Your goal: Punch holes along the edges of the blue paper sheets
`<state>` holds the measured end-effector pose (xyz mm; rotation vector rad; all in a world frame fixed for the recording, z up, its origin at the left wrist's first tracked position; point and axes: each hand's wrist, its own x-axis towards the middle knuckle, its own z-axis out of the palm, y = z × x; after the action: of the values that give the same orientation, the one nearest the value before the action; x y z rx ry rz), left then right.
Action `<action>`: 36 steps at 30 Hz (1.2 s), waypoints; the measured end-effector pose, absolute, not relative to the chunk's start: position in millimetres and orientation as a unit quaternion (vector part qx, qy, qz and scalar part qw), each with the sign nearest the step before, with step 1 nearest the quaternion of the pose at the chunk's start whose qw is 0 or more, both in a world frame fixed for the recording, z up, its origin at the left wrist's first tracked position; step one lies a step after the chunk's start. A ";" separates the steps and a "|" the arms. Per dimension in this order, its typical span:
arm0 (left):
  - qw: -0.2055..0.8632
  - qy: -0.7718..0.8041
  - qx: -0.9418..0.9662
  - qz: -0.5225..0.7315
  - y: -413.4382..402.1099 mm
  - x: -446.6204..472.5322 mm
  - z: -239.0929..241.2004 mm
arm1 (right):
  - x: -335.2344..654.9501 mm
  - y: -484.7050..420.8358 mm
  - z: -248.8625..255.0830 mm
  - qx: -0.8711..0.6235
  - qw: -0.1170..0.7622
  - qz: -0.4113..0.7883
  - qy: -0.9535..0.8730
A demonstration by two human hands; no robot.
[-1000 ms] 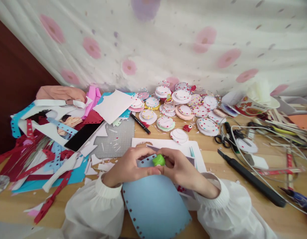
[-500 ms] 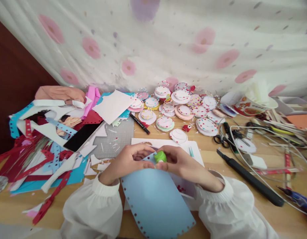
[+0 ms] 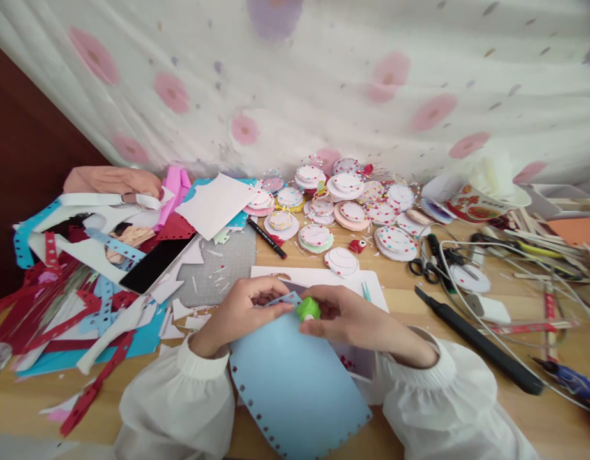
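Observation:
A light blue sheet of paper (image 3: 295,383) tilts down toward me, with small flower-shaped holes along its left and lower edges. My left hand (image 3: 254,306) is closed on the sheet's upper left part, thumb on top. In my right hand (image 3: 343,318) is a small green craft punch (image 3: 308,309), gripped between thumb and fingers at the sheet's upper edge. Whether the punch still sits around the paper edge I cannot tell. Under the hands lies a white sheet (image 3: 371,294) with a greyish tray-like piece (image 3: 364,359) holding tiny red bits.
Several layered paper discs with beads (image 3: 345,185) stand at the back. Paper scraps (image 3: 91,281) and a phone (image 3: 154,265) lie left, by a grey cutting mat (image 3: 223,268). To the right are scissors (image 3: 426,268), a black craft knife (image 3: 481,342), cables and a bowl (image 3: 486,204).
My right hand with the punch has shifted slightly right, and a gap has opened between the two thumbs. The upper corner of the blue sheet shows more now.

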<state>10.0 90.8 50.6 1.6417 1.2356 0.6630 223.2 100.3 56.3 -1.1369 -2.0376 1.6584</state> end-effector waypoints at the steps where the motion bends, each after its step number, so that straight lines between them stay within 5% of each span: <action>1: 0.469 0.503 0.673 0.272 90.9 10.1 50.7 | 223.0 100.0 56.1 -0.395 0.145 0.577 -0.700; 36: 0.444 0.497 0.689 0.283 89.7 10.1 50.0 | 219.0 100.1 52.0 -0.387 0.162 0.683 -0.597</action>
<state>10.1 89.7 50.0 1.7095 1.2328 0.7026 219.0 100.1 52.0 -1.1053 -1.7039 1.9502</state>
